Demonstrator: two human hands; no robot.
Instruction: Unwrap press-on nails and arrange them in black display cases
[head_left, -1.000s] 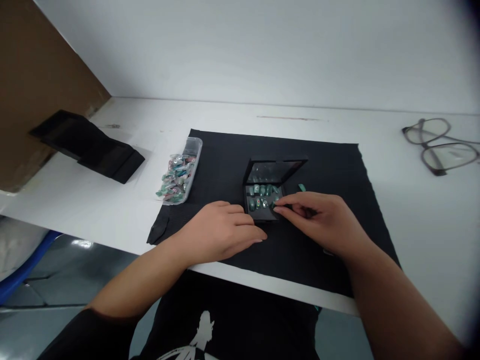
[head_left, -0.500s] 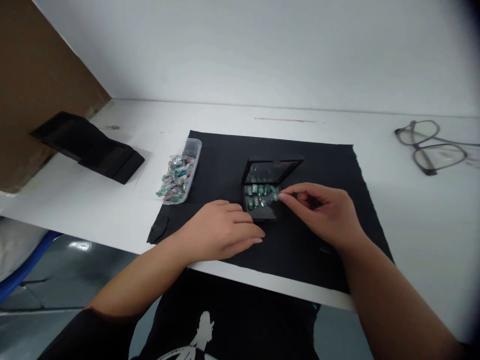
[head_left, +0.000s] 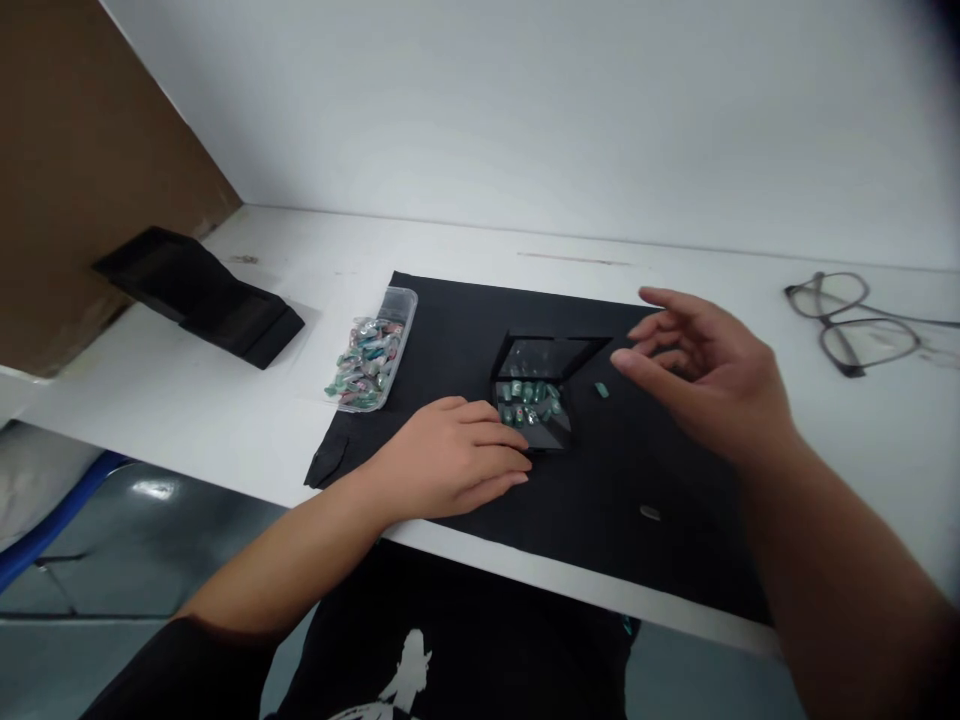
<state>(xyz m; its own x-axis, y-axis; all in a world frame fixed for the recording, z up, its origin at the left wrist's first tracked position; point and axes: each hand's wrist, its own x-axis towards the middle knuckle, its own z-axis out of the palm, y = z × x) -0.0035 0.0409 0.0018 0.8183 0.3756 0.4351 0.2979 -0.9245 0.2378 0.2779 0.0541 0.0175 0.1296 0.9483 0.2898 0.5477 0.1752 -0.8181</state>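
Observation:
A small black flip-lid case (head_left: 551, 440) stands open on the black mat (head_left: 450, 325), its lid tilted up. Inside lie two rows of green press-on nails (head_left: 529, 391), some patterned. My left hand (head_left: 461, 455) rests palm down at the case's front left corner, fingers loosely extended over its edge and the mat. To the right, my right hand (head_left: 701, 375) hovers above the mat, thumb and fingers apart, with nothing visible in it. One loose green nail (head_left: 602, 390) lies on the mat between the case and my right hand.
A clear plastic tub (head_left: 386, 390) of wrapped green and pink pieces sits at the mat's left edge. Farther left is a black stepped stand (head_left: 202, 300). Eyeglasses (head_left: 855, 320) lie at the right. A small clear piece (head_left: 649, 513) is near the mat's front.
My right hand has let go of a green nail at the case's right side, moved right and opened. The loose green nail on the mat now shows. My left hand stays by the case.

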